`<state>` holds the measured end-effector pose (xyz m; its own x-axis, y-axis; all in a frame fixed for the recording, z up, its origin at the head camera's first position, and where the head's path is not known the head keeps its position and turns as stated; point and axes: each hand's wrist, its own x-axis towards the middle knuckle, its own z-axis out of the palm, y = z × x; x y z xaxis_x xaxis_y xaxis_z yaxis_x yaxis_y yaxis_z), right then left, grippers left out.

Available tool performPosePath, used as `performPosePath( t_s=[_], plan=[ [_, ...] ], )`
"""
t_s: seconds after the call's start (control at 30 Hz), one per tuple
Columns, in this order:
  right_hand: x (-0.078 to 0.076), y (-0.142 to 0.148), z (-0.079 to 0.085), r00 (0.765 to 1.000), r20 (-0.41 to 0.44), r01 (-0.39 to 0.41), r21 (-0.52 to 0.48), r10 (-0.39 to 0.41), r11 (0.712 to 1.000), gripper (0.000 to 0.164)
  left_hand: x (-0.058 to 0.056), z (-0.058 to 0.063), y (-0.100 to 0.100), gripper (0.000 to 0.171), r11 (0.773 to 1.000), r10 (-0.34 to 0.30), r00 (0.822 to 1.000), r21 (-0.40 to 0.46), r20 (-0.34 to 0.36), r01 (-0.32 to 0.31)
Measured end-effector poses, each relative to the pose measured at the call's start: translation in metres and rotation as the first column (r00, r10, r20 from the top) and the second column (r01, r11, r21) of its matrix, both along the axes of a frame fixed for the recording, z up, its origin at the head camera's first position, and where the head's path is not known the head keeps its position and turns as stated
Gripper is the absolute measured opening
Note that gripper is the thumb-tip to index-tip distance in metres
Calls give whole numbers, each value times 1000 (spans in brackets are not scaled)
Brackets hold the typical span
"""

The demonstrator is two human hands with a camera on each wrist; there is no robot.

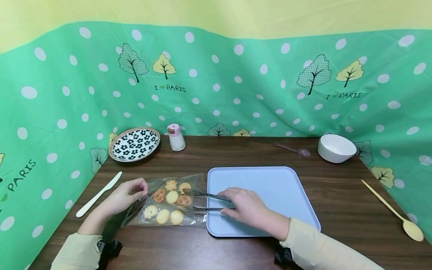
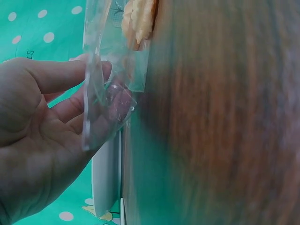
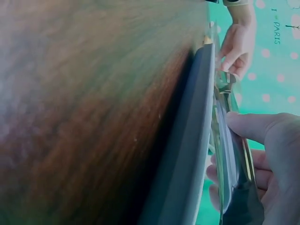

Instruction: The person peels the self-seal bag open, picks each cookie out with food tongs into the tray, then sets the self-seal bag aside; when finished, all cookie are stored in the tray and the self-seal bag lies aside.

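A clear plastic bag [image 1: 197, 219] of cookies lies on the table, its right edge by the blue tray [image 1: 280, 187]. My left hand [image 1: 121, 197] pinches the bag's left end; in the left wrist view the film passes between thumb and fingers. My right hand [image 1: 249, 210], above the tray, grips a pair of tongs [image 1: 210, 195] with the thumb on one arm and fingers on the other. The arms are spread and their tips reach over the cookies [image 1: 172, 197]. Whether the tips are inside the bag I cannot tell.
A white knife [image 1: 99, 194] lies at left. Behind stand a flower-patterned plate [image 1: 135, 144] and a pink-topped shaker [image 1: 176, 138]. At the back right are a small purple spoon [image 1: 302, 152] and white bowl [image 1: 335, 148]; a wooden spoon [image 1: 412, 229] lies at the right edge.
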<state>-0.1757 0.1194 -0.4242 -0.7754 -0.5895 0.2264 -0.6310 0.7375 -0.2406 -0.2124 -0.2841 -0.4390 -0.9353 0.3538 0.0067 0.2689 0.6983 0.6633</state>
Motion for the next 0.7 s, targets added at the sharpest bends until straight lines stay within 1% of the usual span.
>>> performPosePath(
  t_s=[0.13, 0.4, 0.57, 0.7],
  plan=[
    [0, -1, -2, 1000, 8, -2, -13, 2, 1000, 40, 1, 0, 0, 10, 1000, 2, 1000, 0, 5, -2],
    [-3, -2, -4, 1000, -14, -24, -43, 23, 999, 35, 0, 1, 2, 11, 1000, 5, 1000, -4, 13, -5],
    [-3, 0, -4, 1000, -12, -19, -52, 18, 998, 34, 0, 2, 3, 9, 1000, 5, 1000, 1, 19, -5],
    [-3, 2, -3, 1000, -10, -18, -53, 17, 998, 34, 1, 3, 3, 9, 1000, 3, 1000, -2, 11, -3]
  ],
)
